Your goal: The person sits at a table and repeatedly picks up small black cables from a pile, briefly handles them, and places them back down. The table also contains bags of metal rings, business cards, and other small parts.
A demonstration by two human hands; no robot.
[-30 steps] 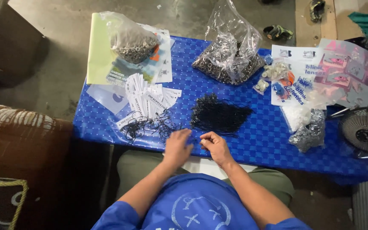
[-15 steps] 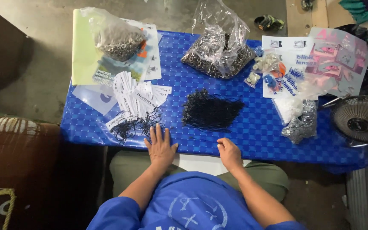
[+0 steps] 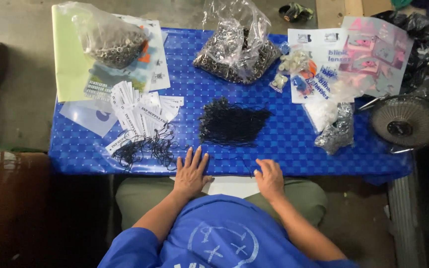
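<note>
My left hand [image 3: 192, 171] lies flat and open on the blue checkered table cover [image 3: 294, 149], close to the near edge. Just left of it is a tangle of black string loops [image 3: 145, 148] tied to white paper tags [image 3: 142, 114]. My right hand [image 3: 269, 176] rests at the table edge with its fingers curled, pinching a thin black string. A loose pile of black strings [image 3: 232, 123] lies in the middle of the table, beyond both hands.
Two clear bags of metal eyelets [image 3: 112, 42] [image 3: 234, 49] sit at the back. Printed sheets [image 3: 368, 54], small bags of parts [image 3: 333, 131] and a yellow-green folder [image 3: 68, 59] lie around. A small fan [image 3: 405, 121] stands off the right end.
My hands, together over the string a second ago, have parted. The left hand has flattened on the table and the right has drawn back to the edge. The view has shifted.
</note>
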